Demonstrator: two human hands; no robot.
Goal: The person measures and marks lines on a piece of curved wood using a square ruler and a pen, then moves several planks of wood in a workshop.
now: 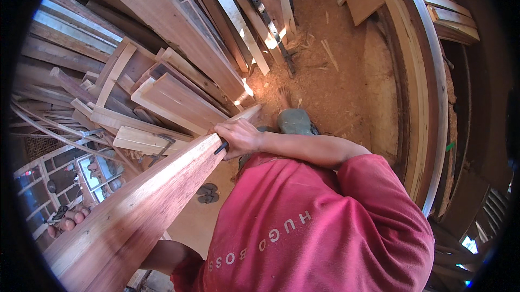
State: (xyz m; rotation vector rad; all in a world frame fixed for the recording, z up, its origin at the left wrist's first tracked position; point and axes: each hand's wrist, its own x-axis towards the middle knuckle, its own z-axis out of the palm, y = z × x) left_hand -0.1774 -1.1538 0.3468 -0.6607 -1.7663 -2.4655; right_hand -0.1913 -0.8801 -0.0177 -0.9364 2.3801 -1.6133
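Observation:
A long, thick wooden beam (146, 200) slants across in front of me, from the lower left up toward the middle. My left arm passes beneath it, and the fingertips of my left hand (69, 221) curl round its far side; the palm is hidden behind the wood. Higher up, my right hand (238, 136) is closed over the beam's upper part. A short black rod-like thing (221, 147) pokes out from under that hand against the beam's face; its kind cannot be made out.
Many planks (179, 99) lean and lie stacked at the left and far left. Long curved-looking boards (414, 75) line the right side. A bare foot (284, 97) stands on the dusty brown floor (330, 97) among wood shavings. A pair of dark sandals (207, 193) lies below the beam.

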